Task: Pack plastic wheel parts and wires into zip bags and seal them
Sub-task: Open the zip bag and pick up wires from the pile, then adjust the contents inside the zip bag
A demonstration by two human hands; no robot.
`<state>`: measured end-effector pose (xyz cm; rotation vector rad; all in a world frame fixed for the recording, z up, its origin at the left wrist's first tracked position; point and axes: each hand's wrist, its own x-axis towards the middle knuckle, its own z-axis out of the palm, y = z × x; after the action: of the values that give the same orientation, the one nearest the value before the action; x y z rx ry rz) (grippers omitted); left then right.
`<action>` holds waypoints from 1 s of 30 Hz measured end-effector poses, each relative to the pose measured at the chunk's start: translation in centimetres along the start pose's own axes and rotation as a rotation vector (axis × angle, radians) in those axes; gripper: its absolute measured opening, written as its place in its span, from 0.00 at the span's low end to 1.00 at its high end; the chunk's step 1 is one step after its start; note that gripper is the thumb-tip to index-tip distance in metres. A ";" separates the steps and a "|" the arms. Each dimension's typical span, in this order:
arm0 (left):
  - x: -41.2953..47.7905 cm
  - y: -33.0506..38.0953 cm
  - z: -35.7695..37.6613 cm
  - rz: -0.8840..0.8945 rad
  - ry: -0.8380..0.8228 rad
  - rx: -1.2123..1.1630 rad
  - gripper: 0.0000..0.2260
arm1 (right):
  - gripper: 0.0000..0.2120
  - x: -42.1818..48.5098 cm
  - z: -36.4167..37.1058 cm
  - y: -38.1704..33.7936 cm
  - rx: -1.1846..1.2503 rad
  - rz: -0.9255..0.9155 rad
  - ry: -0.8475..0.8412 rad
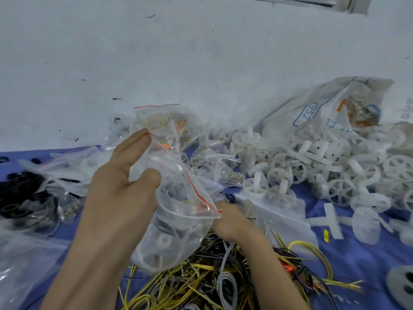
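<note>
1. Where the blue cloth (362, 256) covering the work surface ends at the far side, a white wall (201, 52) rises, scuffed with small dark marks; a strip of metal window frame (312, 2) shows at the top right.
2. To the right, a heap of white plastic wheel parts (335, 173) spills from a large printed sack (330, 108) that leans against the wall.
3. White cross pieces (330, 222) and a small yellow piece (326, 236) lie on the cloth just in front of the heap.
4. Along the near edge, a tangle of yellow, black and white wires (212, 285) spreads under both forearms.
5. On the left, clear bags of black rings (24, 198) crowd the cloth, and more filled bags are piled against the wall behind the hands.
6. Bare cloth shows only at the right front, between the wires and a grey disc (402, 285) cut off by the picture's edge.
7. A zip bag (178, 227) is held up above the wires at centre, its red-lined mouth tilted to the right and white wheel parts sitting in its bottom.
8. The left hand (120, 189) grips this bag at its left side, thumb pressed onto the plastic and fingers stretched up along it.
9. The right hand (232, 220) lies low behind the bag's mouth, close over the wires; its fingers are hidden, so I cannot tell whether they hold anything.
</note>
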<state>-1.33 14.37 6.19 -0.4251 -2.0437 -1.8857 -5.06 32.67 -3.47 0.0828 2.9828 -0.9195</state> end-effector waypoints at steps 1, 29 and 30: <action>0.0 0.1 0.1 -0.002 0.003 0.002 0.21 | 0.14 0.2 0.4 0.1 0.006 0.001 -0.008; -1.1 0.9 1.3 0.040 -0.113 0.071 0.29 | 0.13 -7.9 -5.6 -8.0 0.050 -0.405 -0.109; -1.1 0.9 1.4 0.056 -0.104 0.077 0.29 | 0.13 -8.2 -5.9 -8.1 0.029 -0.411 -0.092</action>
<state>-0.01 15.87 6.43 -0.5651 -2.1397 -1.7807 2.69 28.89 6.25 -0.5757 2.9508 -0.9627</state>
